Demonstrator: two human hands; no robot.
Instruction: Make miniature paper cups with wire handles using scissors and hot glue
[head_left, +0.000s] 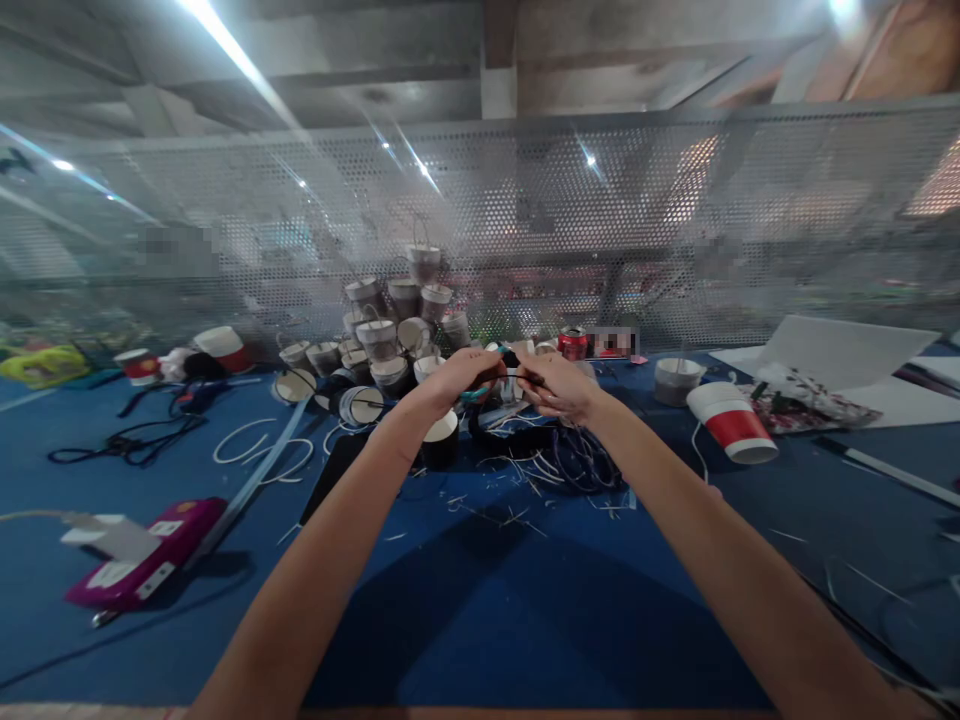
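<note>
Both of my hands are raised over the far middle of the blue table, close together. My left hand [466, 376] has its fingers closed near a teal loop [472, 396]; what else it grips is too small to tell. Fingers pressed together, my right hand [559, 385] pinches a thin dark piece [525, 377] that stretches between the two hands. Below them lie a dark coiled bundle [585, 458] and scattered white strips [510, 515]. A black cup [440, 440] stands beside my left wrist.
Small grey cups [377, 340] are stacked behind to the left. A purple power strip [154, 555] lies front left. On the right are a red-and-white cup [731, 422], a grey cup [677, 381] and white sheets [840, 352]. A red can [572, 343] stands behind my hands.
</note>
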